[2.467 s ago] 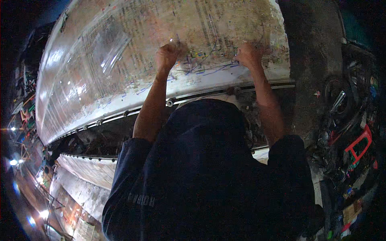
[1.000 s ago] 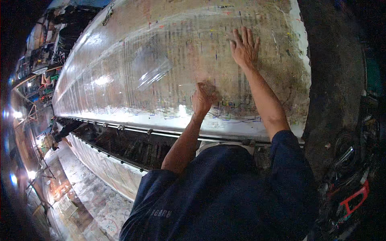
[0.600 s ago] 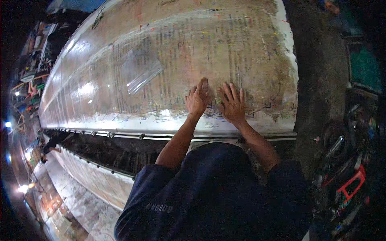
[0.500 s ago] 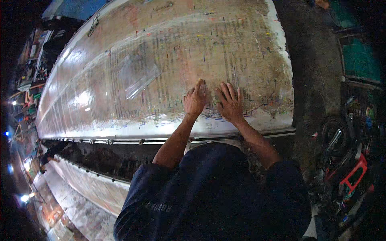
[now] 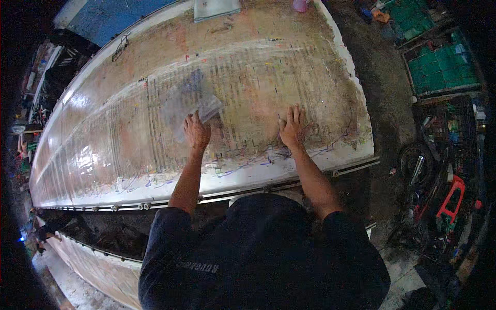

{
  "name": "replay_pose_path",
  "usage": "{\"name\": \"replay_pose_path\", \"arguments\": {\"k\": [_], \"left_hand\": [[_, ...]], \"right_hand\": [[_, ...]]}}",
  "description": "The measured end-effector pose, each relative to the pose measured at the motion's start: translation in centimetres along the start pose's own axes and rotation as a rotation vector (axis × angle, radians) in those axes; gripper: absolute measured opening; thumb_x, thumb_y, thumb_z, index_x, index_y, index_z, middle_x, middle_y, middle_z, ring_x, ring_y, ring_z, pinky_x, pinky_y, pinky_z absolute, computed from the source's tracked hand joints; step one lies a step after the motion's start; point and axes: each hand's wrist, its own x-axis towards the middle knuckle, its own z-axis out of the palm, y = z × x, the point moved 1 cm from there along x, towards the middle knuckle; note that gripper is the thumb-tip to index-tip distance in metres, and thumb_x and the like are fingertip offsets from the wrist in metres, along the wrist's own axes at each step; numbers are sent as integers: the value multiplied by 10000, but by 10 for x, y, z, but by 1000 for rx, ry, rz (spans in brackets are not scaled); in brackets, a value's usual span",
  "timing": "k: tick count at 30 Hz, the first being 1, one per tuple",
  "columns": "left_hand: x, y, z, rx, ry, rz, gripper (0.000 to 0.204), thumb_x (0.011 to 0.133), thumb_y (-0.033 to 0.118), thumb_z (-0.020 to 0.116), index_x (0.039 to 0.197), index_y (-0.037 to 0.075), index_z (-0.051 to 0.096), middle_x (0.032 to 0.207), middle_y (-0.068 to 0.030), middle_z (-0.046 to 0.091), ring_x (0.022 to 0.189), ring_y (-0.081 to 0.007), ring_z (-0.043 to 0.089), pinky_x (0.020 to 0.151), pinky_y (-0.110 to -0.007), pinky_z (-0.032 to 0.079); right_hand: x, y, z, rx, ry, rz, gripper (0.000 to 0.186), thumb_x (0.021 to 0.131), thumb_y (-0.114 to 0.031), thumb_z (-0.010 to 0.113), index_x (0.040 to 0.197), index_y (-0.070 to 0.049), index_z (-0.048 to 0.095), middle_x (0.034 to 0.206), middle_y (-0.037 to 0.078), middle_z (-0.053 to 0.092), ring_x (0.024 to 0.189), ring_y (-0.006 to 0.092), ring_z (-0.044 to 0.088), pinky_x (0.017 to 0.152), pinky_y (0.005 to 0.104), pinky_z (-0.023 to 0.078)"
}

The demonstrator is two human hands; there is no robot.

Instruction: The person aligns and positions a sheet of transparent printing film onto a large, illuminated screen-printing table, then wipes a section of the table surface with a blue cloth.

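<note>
A long worn tabletop (image 5: pixel 248 129), brown and white with dark streaks and coloured specks, lies before me. On it rests a clear plastic sheet (image 5: pixel 209 107), creased and shiny. My left hand (image 5: pixel 196 133) is at the sheet's near edge, fingers bent and closed on the plastic; its fingertips are partly blurred. Further right, my right hand (image 5: pixel 293 129) lies on the tabletop with fingers spread. Nothing held shows clearly in it.
A metal rail (image 5: pixel 356 166) with small rings runs along the near edge. Across the far side are a folded pale cloth (image 5: pixel 217 9) and a pink container (image 5: pixel 300 5). At right are a tyre (image 5: pixel 417 164), a red plastic frame (image 5: pixel 452 199) and green panels (image 5: pixel 444 70).
My left hand has moved left onto the plastic sheet, away from my right hand. The right hand stays on the tabletop. The view has shifted, bringing the cloth and pink container into sight.
</note>
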Motion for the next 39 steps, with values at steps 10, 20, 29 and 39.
{"name": "replay_pose_path", "arguments": {"k": [10,20,29,39], "left_hand": [[0,-69,9,66,50,229,384,820,269,691,1152,85,634,1197,-153,589,1119,-377,514,909,-471,451],[26,-80,20,-190,-69,-133,334,858,238,640,1168,114,661,1082,-150,673,947,-389,623,834,-471,496],[-27,-12,-39,-17,83,-86,384,840,181,658,1221,140,630,1102,-168,660,1020,-392,616,865,-473,482],[-134,165,108,-857,-301,-146,381,895,252,653,1151,-14,560,980,-181,626,902,-337,615,807,-441,485]], "right_hand": [[8,-4,-7,148,-86,10,621,841,-218,632,1412,-77,432,1505,185,349,1385,403,331,1091,590,301],[7,-13,-13,69,-240,280,672,890,-251,598,1490,-127,322,1577,139,213,1453,392,177,1132,593,274],[-23,-16,-25,45,-329,202,773,850,-303,698,1464,-13,329,1578,185,196,1434,388,247,1110,487,375],[-19,40,-12,254,-250,28,433,827,-5,583,1259,-37,600,1488,165,398,1302,375,456,1027,434,457]]}}
